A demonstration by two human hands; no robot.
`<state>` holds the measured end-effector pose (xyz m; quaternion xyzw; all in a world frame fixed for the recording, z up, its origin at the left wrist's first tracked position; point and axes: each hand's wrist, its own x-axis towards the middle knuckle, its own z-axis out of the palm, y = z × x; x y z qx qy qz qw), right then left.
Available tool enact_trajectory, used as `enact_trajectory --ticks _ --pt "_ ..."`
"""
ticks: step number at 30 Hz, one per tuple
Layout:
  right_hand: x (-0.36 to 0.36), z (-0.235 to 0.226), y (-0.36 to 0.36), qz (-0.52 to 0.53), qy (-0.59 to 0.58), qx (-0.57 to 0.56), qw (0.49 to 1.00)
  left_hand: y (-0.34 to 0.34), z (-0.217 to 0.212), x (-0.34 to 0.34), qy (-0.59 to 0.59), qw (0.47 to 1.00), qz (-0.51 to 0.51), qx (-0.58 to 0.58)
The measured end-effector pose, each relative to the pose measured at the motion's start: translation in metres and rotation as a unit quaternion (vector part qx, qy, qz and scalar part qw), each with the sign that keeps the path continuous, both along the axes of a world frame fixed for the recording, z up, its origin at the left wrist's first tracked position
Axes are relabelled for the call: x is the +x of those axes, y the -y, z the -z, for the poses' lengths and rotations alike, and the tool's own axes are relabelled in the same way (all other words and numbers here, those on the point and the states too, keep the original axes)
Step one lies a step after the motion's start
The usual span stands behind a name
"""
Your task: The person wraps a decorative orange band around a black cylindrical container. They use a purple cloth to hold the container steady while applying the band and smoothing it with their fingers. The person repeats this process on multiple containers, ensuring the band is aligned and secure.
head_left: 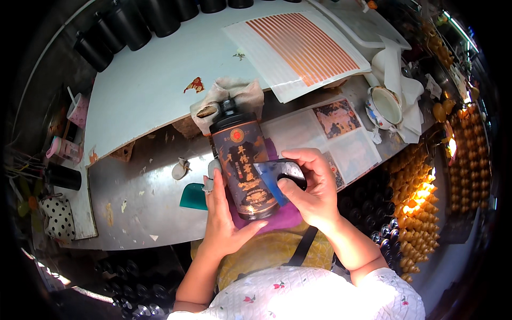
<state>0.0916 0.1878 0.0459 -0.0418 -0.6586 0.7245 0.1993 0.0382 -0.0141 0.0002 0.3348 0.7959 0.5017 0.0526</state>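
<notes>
1. Head view, nearest: left hand (224, 213) cupped around dark bottle (242, 170) lying over purple cloth (282, 216) at worktop (133, 197) edge.
2. Right hand (312, 186) pinching blue scraper (272, 178) against bottle side.
3. Probably heavy, glossy, slippery, breakable; best gripped round the body.
4. Farther: sticker sheet (301, 48), white cup (385, 106).

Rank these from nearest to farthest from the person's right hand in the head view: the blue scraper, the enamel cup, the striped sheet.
1. Blue scraper: in the right hand's own grip, against the dark bottle.
2. Enamel cup: up and to the right, by white cloths.
3. Striped sheet: farthest, at the table's far side.
</notes>
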Motion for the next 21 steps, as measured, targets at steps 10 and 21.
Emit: enact_trajectory --ticks 10,21 --pt "-0.003 -0.013 -0.020 -0.105 -0.116 0.276 0.948 0.061 -0.022 -0.017 -0.123 0.944 -0.051 -0.302" --pt "-0.119 -0.041 -0.029 -0.004 -0.204 0.354 0.913 0.055 -0.045 -0.045 -0.063 0.941 -0.037 -0.330"
